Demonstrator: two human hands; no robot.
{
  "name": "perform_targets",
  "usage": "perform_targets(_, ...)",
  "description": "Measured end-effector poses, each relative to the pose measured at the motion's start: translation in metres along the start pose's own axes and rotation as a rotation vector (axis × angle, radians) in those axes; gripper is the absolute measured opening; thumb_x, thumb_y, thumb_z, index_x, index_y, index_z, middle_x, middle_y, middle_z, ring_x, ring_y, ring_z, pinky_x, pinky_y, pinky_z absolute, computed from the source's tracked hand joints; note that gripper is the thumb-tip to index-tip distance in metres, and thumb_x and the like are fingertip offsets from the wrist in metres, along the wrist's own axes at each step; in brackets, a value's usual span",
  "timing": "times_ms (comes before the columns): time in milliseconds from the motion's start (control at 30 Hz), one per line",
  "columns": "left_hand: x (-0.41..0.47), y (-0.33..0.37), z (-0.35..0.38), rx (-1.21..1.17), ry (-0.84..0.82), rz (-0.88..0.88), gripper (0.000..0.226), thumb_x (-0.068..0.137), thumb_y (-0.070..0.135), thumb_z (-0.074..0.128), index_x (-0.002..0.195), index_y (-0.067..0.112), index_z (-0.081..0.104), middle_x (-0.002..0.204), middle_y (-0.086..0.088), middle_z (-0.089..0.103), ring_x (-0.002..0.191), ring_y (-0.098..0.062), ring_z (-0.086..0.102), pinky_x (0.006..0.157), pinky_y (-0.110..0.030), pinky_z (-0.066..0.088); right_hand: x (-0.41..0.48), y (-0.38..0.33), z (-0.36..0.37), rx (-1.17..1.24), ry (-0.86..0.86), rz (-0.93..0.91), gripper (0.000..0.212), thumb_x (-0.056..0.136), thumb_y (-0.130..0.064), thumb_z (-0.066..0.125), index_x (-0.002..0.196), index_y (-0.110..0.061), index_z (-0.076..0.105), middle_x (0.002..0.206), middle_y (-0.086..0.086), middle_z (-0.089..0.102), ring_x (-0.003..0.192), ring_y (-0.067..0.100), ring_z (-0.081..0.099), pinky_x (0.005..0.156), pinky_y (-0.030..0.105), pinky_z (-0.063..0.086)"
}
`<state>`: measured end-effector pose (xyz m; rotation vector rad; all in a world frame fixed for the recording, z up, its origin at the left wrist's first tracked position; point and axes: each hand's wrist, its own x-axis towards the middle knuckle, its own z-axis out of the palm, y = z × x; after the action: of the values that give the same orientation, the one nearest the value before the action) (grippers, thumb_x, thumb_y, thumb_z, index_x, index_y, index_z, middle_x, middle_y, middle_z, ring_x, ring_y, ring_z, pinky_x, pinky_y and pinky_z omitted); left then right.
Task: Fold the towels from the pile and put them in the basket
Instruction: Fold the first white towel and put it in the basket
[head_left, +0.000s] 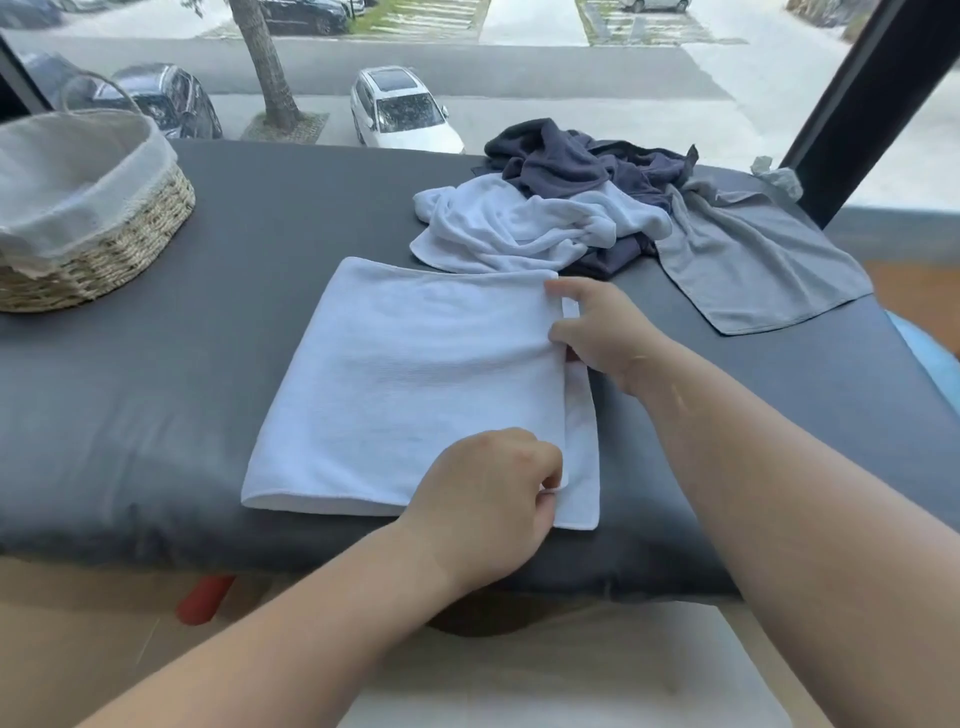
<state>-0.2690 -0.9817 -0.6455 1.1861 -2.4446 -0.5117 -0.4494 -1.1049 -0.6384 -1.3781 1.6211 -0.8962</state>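
Closest in, the left hand is pinching the near right corner of the folded white towel, its fingertips curling out of sight behind the top layer. Further up that edge, the right hand is gripping the same layer between thumb and fingers. This towel is lying flat on the grey padded table. Behind it, the pile is overlapping too much to count. At far left, the basket is running past the frame edge, its liner hiding the inside.
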Motion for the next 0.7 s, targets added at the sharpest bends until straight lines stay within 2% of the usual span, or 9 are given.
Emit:
perform_targets(67,-0.001,-0.003,0.009,0.002,-0.022,-0.003,0.010,0.086,0.021,0.056,0.085,0.018,0.065,0.078,0.005,0.056,0.076,-0.020,0.055,0.068,-0.038,0.050,-0.003,0.008,0.003,-0.020,-0.020,0.015,0.062,0.087,0.001,0.052,0.144,-0.023,0.052,0.125,-0.001,0.056,0.085,0.014,0.060,0.054,0.011,0.050)
perform_targets(167,-0.002,-0.003,0.007,0.000,-0.007,0.001,0.008,0.083,0.020,0.058,0.084,0.019,0.066,0.074,0.009,0.052,0.072,-0.017,0.054,0.064,-0.033,0.048,-0.003,0.007,0.004,0.007,0.002,-0.007,0.065,0.087,0.000,0.050,0.147,-0.026,0.048,0.131,0.002,0.058,0.085,0.011,0.058,0.052,0.009,0.046)
perform_targets(267,-0.002,0.001,-0.007,-0.013,0.077,0.018,0.006,0.077,0.016,0.063,0.080,0.020,0.066,0.069,0.012,0.052,0.064,-0.012,0.052,0.058,-0.027,0.045,-0.004,-0.002,0.000,0.017,0.019,-0.079,0.064,0.087,0.003,0.049,0.145,-0.022,0.050,0.131,0.000,0.057,0.075,0.005,0.057,0.053,0.012,0.047)
perform_targets(400,0.000,0.016,-0.021,-0.064,0.166,0.071,0.006,0.073,0.014,0.066,0.076,0.020,0.065,0.066,0.008,0.055,0.060,-0.012,0.053,0.054,-0.029,0.046,-0.006,-0.011,-0.016,0.088,0.073,-0.162,0.064,0.084,0.006,0.050,0.143,-0.019,0.054,0.130,-0.006,0.060,0.079,0.010,0.063,0.069,0.020,0.057)
perform_targets(500,0.004,0.022,-0.015,-0.076,0.146,0.096,0.003,0.075,0.019,0.062,0.074,0.020,0.065,0.065,0.008,0.055,0.060,-0.012,0.053,0.055,-0.028,0.046,-0.004,-0.001,-0.026,0.090,0.126,-0.120,0.063,0.082,0.002,0.052,0.140,-0.020,0.057,0.128,-0.005,0.062,0.080,0.013,0.065,0.072,0.028,0.060)
perform_targets(567,0.006,0.021,-0.004,-0.049,0.091,0.085,0.011,0.077,0.025,0.055,0.073,0.021,0.064,0.066,0.008,0.055,0.061,-0.013,0.053,0.056,-0.031,0.047,-0.005,0.011,-0.027,-0.012,0.101,-0.054,0.061,0.081,-0.002,0.055,0.139,-0.022,0.058,0.115,-0.002,0.066,0.078,0.015,0.064,0.078,0.036,0.060)
perform_targets(633,0.005,0.016,0.010,-0.026,0.027,0.069,0.012,0.078,0.025,0.054,0.074,0.023,0.064,0.068,0.008,0.056,0.064,-0.015,0.054,0.057,-0.033,0.049,-0.008,0.023,-0.025,-0.196,0.055,0.007,0.059,0.084,-0.007,0.062,0.140,-0.022,0.056,0.118,-0.001,0.062,0.097,0.017,0.061,0.088,0.031,0.052)
perform_targets(700,0.003,0.012,0.020,-0.010,-0.020,0.066,0.007,0.078,0.022,0.059,0.076,0.023,0.065,0.070,0.009,0.055,0.067,-0.017,0.055,0.059,-0.033,0.049,-0.009,0.031,-0.023,-0.331,0.048,0.005,0.058,0.086,-0.012,0.066,0.142,-0.019,0.054,0.140,-0.002,0.053,0.124,0.018,0.053,0.102,0.025,0.040)
